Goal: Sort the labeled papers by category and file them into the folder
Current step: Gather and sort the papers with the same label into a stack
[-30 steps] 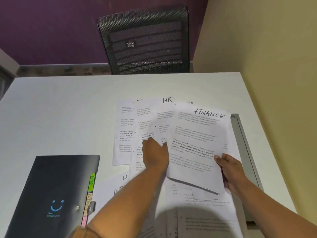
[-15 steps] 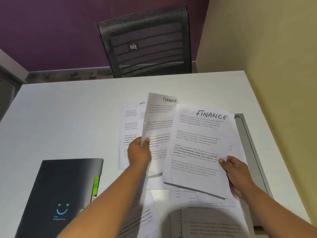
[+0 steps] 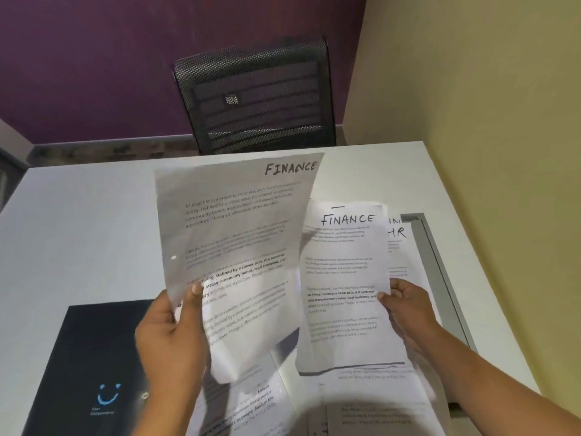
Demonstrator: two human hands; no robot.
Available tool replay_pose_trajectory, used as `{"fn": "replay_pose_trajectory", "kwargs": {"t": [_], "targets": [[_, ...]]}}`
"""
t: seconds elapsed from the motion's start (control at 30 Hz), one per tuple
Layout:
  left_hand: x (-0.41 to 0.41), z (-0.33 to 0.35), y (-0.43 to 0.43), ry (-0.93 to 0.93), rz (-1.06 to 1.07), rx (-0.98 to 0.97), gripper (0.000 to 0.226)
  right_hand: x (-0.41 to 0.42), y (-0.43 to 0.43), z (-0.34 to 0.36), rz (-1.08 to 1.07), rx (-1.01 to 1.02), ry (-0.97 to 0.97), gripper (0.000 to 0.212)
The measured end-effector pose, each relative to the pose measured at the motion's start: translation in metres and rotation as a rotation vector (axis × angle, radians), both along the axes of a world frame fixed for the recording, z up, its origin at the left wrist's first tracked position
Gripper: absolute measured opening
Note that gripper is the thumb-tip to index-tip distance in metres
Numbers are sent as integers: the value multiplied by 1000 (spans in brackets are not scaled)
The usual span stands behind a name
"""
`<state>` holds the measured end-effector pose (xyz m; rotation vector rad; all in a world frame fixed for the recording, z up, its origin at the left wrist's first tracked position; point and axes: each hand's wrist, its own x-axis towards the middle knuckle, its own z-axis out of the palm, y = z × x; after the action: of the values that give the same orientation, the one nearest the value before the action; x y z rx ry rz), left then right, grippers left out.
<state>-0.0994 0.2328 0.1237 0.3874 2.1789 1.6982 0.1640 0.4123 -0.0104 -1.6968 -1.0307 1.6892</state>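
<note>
My left hand (image 3: 171,335) grips a sheet marked FINANCE (image 3: 232,247) by its lower left edge and holds it up above the table, tilted. My right hand (image 3: 408,313) holds a second FINANCE sheet (image 3: 344,278) by its right edge, with other sheets behind it, one marked HR (image 3: 397,243). More printed papers (image 3: 251,407) lie flat on the table below both hands. The black folder (image 3: 94,357) with a blue smiley lies closed at the lower left, partly hidden by my left arm.
The white table (image 3: 78,221) runs to a yellow wall on the right. A grey metal rail (image 3: 440,265) lies along the table's right side under the papers. A black mesh chair (image 3: 257,99) stands behind the far edge, before a purple wall.
My left hand has lifted a FINANCE sheet off the spread papers and raised it high. The right hand's sheet stays in its grip. My view has shifted closer.
</note>
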Motion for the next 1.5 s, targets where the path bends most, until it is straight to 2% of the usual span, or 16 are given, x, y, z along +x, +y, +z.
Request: {"fn": "replay_pose_trajectory", "kwargs": {"t": [0.1, 0.23, 0.47, 0.6, 0.7, 0.8, 0.87, 0.93, 1.0, 1.07, 1.13, 1.2, 1.27, 1.33, 1.37, 1.5], "targets": [[4, 6, -8, -44, 2, 41, 28, -2, -1, 0, -15, -12, 13, 26], [8, 23, -12, -113, -46, 64, 17, -5, -3, 2, -39, -7, -27, 25], [19, 15, -2, -274, -339, -46, 12, -8, -5, 16, -33, 36, -75, 23], [28, -13, 11, -322, -446, -146, 11, -17, -19, 39, 45, -12, 39, 25], [26, -32, 11, -304, -443, -219, 8, -18, -31, 55, 82, -81, 145, 36], [22, -44, 8, -75, -387, -385, 48, -15, -42, 65, 97, -141, 259, 42], [18, -45, 8, -308, -422, -312, 55, -14, -46, 67, 112, -178, 311, 44], [18, -50, 7, -565, -508, -211, 38, -15, -50, 70, 120, -217, 345, 39], [24, -53, 3, -603, -511, -169, 27, -14, -55, 72, 96, -260, 386, 27], [32, -56, 1, -632, -445, -114, 25, -17, -62, 77, 105, -290, 417, 31], [40, -57, 0, -667, -382, -42, 25, -19, -68, 76, 174, -170, 343, 32], [46, -52, 0, -638, -354, -4, 24, -18, -71, 75, 219, -25, 279, 53], [46, -43, -1, -482, -382, -4, 21, -18, -73, 82, 208, 44, 278, 38], [43, -32, 2, -260, -434, -23, 24, -19, -70, 98, 254, 194, 126, 23], [42, -26, 4, -200, -456, -12, 26, -19, -67, 105, 271, 266, 63, 21], [44, 0, 10, 24, -530, 23, 22, -18, -62, 118, 207, 397, 48, 21]]}}
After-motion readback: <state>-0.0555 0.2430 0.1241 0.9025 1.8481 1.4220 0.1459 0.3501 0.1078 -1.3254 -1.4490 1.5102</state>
